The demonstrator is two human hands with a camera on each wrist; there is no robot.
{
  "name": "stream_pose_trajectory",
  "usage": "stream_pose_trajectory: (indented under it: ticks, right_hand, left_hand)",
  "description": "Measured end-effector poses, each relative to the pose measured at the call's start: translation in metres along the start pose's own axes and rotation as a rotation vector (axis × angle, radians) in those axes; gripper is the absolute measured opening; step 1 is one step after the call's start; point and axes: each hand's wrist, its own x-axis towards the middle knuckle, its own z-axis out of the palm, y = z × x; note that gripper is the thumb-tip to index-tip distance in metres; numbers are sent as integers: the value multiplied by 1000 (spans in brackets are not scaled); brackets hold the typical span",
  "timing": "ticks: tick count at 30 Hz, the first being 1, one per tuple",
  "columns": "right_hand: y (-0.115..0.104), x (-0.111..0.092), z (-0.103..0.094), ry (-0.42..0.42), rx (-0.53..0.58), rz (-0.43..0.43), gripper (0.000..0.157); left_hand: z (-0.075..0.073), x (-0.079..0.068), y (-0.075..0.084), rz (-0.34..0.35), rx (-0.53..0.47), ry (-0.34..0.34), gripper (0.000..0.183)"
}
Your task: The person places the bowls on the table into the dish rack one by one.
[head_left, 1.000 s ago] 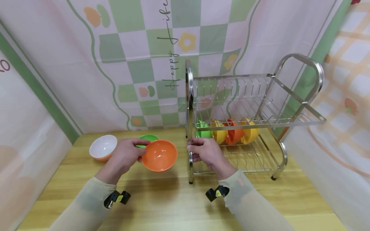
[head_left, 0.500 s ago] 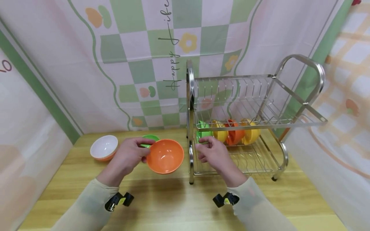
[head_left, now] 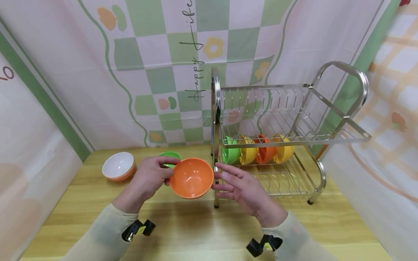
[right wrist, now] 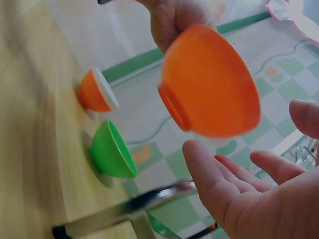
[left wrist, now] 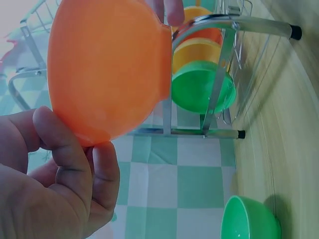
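An orange bowl (head_left: 192, 178) hangs above the table, its inside turned toward the head camera. My left hand (head_left: 148, 180) pinches its left rim between thumb and fingers; in the left wrist view the thumb (left wrist: 60, 134) lies on the orange wall. From the right, my right hand (head_left: 243, 186) reaches toward the bowl with spread, fairly straight fingers. Its fingertips are right at the bowl's right edge in the head view, and the right wrist view shows the palm side under the orange bowl (right wrist: 212, 84). Behind the left hand stands a green bowl (head_left: 170, 156), partly covered.
A two-tier metal dish rack (head_left: 295, 141) stands on the right. Its lower tier holds a green bowl (head_left: 230, 154), a yellow bowl (head_left: 248, 152), an orange bowl (head_left: 266, 152) and another yellow bowl (head_left: 283, 150). A white-lined orange bowl (head_left: 119, 166) sits on the wooden table (head_left: 183, 235) at left.
My left hand has carried the orange bowl to the right, toward the rack's left post. My right hand has drawn back from that post and spread its fingers beside the bowl.
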Motion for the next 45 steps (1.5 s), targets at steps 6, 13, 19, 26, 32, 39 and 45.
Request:
stream_pose_trajectory:
  ticks: [6, 13, 19, 26, 32, 39, 45]
  right_hand:
    - [3, -2, 9, -33, 35, -10, 63]
    - [2, -3, 14, -41, 70, -19, 64]
    - [3, -4, 16, -39, 116, -45, 62]
    - [2, -7, 12, -6, 133, -48, 62]
    - [-3, -10, 7, -14, 118, -42, 58]
    - [-9, -16, -1, -30, 125, -49, 56]
    - [-13, -25, -12, -30, 129, -73, 51]
  left_hand:
    - [7, -2, 1, 17, -18, -16, 39]
    - [14, -4, 4, 19, -51, -31, 39]
    - [20, -7, 5, 16, -110, -21, 38]
    - [21, -9, 5, 29, -206, -94, 37]
    - [17, -9, 1, 78, -319, -229, 38]
    - [17, -8, -1, 77, -379, -279, 39]
    - [19, -6, -6, 81, -461, -329, 62]
